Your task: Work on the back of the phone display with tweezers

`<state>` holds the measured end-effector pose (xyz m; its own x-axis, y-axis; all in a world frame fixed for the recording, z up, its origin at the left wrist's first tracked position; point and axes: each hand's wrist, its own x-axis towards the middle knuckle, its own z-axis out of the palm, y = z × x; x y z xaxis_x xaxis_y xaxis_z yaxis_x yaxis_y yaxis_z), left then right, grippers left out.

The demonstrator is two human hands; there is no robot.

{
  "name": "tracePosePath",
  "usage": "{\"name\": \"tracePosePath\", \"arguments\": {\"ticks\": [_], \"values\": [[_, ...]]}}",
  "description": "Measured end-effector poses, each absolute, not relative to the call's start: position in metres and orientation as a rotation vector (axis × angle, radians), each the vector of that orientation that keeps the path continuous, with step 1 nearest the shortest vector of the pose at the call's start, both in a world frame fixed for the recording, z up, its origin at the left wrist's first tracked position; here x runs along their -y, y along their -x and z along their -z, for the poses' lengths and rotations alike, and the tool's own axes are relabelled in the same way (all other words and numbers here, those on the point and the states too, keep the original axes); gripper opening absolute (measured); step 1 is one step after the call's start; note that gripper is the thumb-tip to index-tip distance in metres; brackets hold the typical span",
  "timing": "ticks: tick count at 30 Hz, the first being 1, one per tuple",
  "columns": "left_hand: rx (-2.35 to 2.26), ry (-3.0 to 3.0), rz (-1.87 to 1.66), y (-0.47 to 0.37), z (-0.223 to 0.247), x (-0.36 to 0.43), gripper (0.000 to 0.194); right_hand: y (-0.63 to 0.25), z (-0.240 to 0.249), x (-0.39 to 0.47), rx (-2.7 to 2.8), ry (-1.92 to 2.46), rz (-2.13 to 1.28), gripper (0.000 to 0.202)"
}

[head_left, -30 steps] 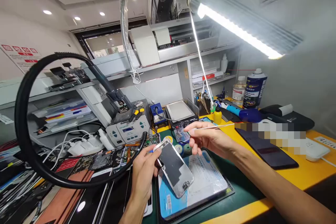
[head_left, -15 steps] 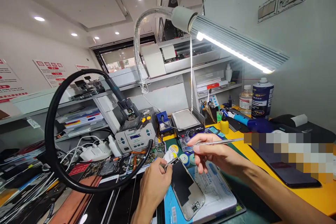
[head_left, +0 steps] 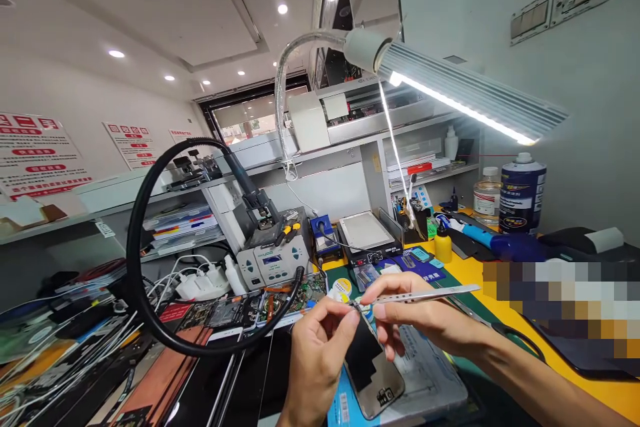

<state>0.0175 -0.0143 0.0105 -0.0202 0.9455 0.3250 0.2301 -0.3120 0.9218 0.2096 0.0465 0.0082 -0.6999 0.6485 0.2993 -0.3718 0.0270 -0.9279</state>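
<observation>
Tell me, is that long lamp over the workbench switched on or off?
On. The desk lamp shows a bright white strip glowing along its underside, with glare streaking down toward the yellow workbench below it.

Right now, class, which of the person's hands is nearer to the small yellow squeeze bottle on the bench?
Right. The right hand, holding metal tweezers, lies just below the yellow bottle; the left hand is farther left, holding the phone screen.

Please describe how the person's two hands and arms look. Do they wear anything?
Both are bare. The left hand and right hand have no gloves, and no ring or watch shows. The forearms carry no sleeves as far as the picture reaches. Fingernails are short and unpainted. No wrist strap or cable is attached to either arm.
</observation>
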Motion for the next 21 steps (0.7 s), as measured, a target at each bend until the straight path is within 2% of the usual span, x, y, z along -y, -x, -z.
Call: {"name": "tracePosePath", "arguments": {"ticks": [14,21], "values": [[-1.374,-1.535,-1.447,-0.009,-0.003,0.04,0.031,-0.194,-0.002,-0.038,1.531,0.316,-1.868,0.018],[-1.583,-1.286,-1.599,0.037,0.01,0.08,0.036,-0.206,-0.012,-0.038,1.383,0.388,-1.893,0.018]]}}
